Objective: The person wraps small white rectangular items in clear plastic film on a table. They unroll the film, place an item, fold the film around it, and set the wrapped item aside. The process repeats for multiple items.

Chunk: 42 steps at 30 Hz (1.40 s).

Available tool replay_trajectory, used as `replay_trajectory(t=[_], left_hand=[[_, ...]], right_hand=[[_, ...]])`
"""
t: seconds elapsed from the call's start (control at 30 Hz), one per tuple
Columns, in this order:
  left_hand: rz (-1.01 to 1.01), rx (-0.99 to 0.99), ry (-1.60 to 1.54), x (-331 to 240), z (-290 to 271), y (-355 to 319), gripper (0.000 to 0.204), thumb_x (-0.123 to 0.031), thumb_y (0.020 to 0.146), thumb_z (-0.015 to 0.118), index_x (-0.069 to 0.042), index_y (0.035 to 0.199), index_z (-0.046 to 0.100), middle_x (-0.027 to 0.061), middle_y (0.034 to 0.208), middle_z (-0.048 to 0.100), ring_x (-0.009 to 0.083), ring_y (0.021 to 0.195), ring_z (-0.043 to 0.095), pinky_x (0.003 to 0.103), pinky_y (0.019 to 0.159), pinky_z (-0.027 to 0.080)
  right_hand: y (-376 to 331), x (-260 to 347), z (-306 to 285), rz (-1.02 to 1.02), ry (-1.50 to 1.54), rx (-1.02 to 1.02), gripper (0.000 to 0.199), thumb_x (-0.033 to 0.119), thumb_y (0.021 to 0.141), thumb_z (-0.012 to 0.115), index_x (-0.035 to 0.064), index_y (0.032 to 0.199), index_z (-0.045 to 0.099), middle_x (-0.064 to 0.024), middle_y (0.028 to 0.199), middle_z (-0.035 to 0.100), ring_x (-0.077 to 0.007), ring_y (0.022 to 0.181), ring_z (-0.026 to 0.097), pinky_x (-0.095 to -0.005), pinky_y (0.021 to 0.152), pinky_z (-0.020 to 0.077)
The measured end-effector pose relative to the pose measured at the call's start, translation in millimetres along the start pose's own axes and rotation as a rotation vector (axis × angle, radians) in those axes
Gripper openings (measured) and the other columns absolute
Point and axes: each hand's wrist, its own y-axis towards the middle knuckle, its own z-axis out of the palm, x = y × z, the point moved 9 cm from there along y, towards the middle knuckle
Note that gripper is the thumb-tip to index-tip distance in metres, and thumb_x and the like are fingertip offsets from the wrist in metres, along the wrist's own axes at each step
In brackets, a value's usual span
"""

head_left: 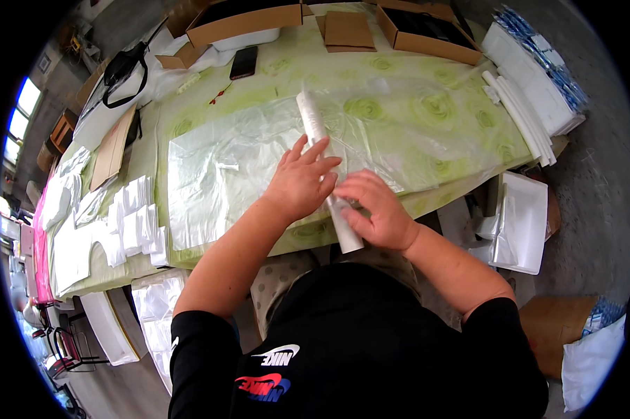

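The left hand (301,178) lies over the middle of a whitish plastic roll (312,117), its fingers spread. The right hand (376,209) sits closer to the body, its fingers curled over the same roll; they are blurred, and I cannot tell whether they pinch it or only rest on it. The roll slants under both sets of fingers, its far end beyond the left ones and its near end below the right, by the table (273,80) edge. Clear plastic sheet (221,167) spreads flat to the left of the fingers; whether it joins the roll is unclear.

The step looks like winding or smoothing the roll. It would go best with even, light pressure from both hands, the roll kept straight, and creases stroked outward before they get trapped.

Below the fingers, the black shirt (371,335) carries lettering with curved marks in white, red and blue. Print on the blue packets (549,63), far right of the fingers, is too small to read.
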Motion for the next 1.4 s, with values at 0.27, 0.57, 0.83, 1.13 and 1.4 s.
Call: replay_trajectory(t=[0.27,0.57,0.83,1.13,1.4], left_hand=[[-0.252,-0.128,-0.172,26.4,-22.4,-50.5,0.055,-0.033,0.086,0.075,-0.015,0.137,0.064,0.0218,0.164,0.032,0.0432,0.153,0.027,0.052,0.122,0.030],[-0.292,-0.244,-0.273,56.2,-26.2,-92.3,0.059,-0.028,0.086,0.072,-0.016,0.143,0.060,0.0201,0.163,0.037,0.0396,0.136,0.050,0.049,0.116,0.036],[-0.244,-0.586,-0.359,61.7,-40.8,-108.3,0.053,-0.011,0.080,0.077,-0.008,0.127,0.052,0.0226,0.149,0.045,0.0407,0.140,0.041,0.048,0.115,0.036],[0.050,-0.187,-0.381,46.1,-69.1,-68.1,0.035,-0.019,0.098,0.052,-0.007,0.126,0.069,0.0144,0.141,0.061,0.0381,0.145,0.040,0.050,0.120,0.029],[-0.325,-0.517,0.135,95.3,-102.6,-148.6,0.035,-0.030,0.089,0.074,-0.013,0.120,0.070,0.0086,0.127,0.065,0.0376,0.129,0.051,0.050,0.109,0.039]], right_hand=[[29.9,-82.2,6.5,0.282,-0.440,-0.044,0.052,0.034,0.086,0.074,0.0211,0.136,0.064,-0.0257,0.156,0.035,-0.0514,0.144,0.027,-0.0594,0.121,0.0220],[122.1,-141.5,47.0,0.683,-0.518,0.242,0.067,0.045,0.087,0.072,0.0187,0.147,0.055,-0.0130,0.166,0.030,-0.0402,0.156,0.015,-0.0642,0.123,0.0143],[115.2,-5.5,88.7,-0.085,-0.183,0.028,0.064,0.033,0.088,0.069,0.0051,0.143,0.055,-0.0118,0.152,0.050,-0.0378,0.147,0.036,-0.0636,0.120,0.0232],[96.9,41.2,134.0,-0.134,0.166,0.174,0.024,0.013,0.083,0.071,0.0056,0.105,0.070,-0.0116,0.109,0.068,-0.0368,0.116,0.059,-0.0440,0.104,0.0451],[33.0,81.0,83.5,-0.247,0.152,0.050,0.023,0.008,0.082,0.077,0.0122,0.104,0.072,-0.0076,0.117,0.069,-0.0361,0.124,0.060,-0.0593,0.112,0.0400]])
